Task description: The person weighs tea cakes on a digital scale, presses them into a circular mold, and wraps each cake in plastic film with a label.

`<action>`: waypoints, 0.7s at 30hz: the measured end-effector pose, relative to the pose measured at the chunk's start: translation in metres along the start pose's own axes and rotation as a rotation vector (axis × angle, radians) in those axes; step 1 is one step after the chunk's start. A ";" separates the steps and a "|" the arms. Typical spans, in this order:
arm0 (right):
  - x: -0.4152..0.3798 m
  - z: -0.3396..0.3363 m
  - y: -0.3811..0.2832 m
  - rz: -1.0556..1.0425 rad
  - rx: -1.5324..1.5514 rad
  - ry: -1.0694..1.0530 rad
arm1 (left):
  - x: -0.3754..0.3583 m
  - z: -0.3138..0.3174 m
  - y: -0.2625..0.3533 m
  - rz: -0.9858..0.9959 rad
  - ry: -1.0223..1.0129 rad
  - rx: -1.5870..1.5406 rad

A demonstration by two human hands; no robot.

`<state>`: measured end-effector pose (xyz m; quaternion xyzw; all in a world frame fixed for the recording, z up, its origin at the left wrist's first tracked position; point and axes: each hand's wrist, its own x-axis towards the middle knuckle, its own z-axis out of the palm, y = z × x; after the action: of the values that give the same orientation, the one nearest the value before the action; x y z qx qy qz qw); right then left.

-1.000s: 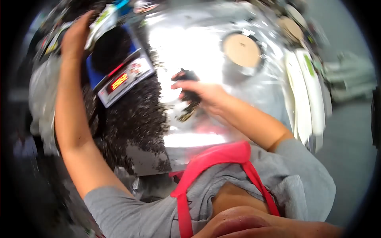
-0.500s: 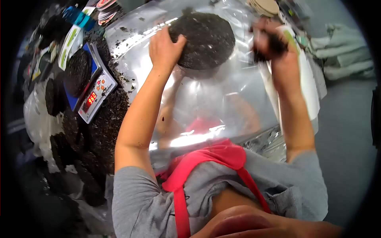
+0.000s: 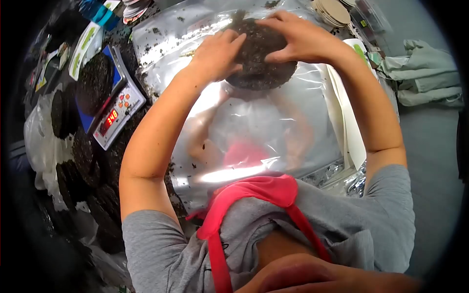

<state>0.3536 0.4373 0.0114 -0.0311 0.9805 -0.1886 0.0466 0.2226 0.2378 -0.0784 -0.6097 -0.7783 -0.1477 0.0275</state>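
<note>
A dark, round, flat cake of pressed leaf-like material (image 3: 261, 73) lies on the shiny clear plastic sheet (image 3: 254, 122). Over its left edge rests my left hand (image 3: 217, 54), thumb and fingers apart. My right hand (image 3: 305, 39) reaches across its upper right part, with thumb and fingers spread on the surface. No separate piece shows in either hand, though the undersides of the fingers are hidden. Dark crumbs are scattered across the sheet.
At left, a digital scale (image 3: 119, 110) with red digits carries another dark cake (image 3: 94, 83). More dark cakes (image 3: 88, 158) lie below it, near a plastic bag (image 3: 41, 141). Round tan discs (image 3: 332, 12) are stacked at upper right; a blue bottle (image 3: 100, 14) is at upper left.
My right hand has moved left onto the cake; the dark clump it held off to the right no longer shows. My left hand has shifted slightly right. The scale's digits have changed.
</note>
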 end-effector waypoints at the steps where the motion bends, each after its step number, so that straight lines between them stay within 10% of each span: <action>1: 0.009 0.025 0.017 0.003 -0.121 -0.064 | 0.006 0.002 -0.002 -0.013 -0.071 0.043; 10: 0.045 0.117 0.027 0.032 -0.365 -0.334 | 0.026 0.067 0.019 -0.145 -0.443 0.334; 16: 0.035 0.123 0.027 0.000 -0.448 -0.277 | 0.019 0.069 0.029 -0.116 -0.483 0.313; 18: 0.013 0.116 0.028 -0.249 -0.472 0.086 | 0.016 0.035 0.044 -0.113 -0.595 0.129; 21: 0.008 0.074 0.003 -0.144 -0.003 -0.231 | -0.039 0.017 0.031 -0.048 -0.142 0.008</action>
<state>0.3534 0.4126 -0.0592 -0.1229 0.9641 -0.1849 0.1456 0.2642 0.2127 -0.0975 -0.5997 -0.7932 -0.1014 -0.0289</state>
